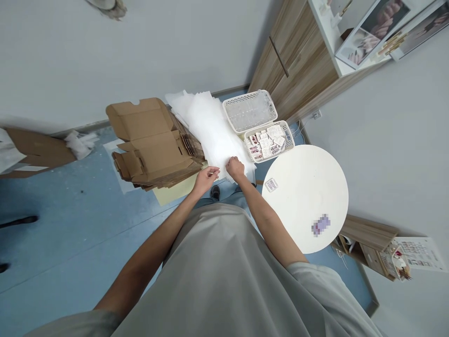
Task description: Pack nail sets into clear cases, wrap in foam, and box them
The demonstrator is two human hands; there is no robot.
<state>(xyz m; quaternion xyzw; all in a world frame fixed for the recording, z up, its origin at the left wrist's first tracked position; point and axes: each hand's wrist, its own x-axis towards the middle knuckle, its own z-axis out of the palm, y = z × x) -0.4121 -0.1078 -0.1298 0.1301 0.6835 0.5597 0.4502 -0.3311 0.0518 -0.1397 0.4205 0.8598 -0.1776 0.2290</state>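
Note:
A stack of thin white foam-like sheets (212, 119) lies in front of me, its near end spread under and between my hands. At its lower left edge is my left hand (206, 179), with thumb and fingers drawn together in a pinch; what is between the fingertips is too small to tell. My right hand (235, 168) is closed over the near end of the sheets, knuckles up. Its fingertips are hidden, so any grip on a sheet does not show. Left of the stack lies a pile of flattened brown cardboard boxes (154, 150), touching or nearly touching the sheets.
Two white baskets stand beyond my right hand: one with clear plastic pieces (249, 111), one with small printed packs (269, 141). A round white table (305, 187) on the right bears a small pack (271, 185) and a blurred purple item (320, 225). A wooden cabinet (294, 61) stands behind.

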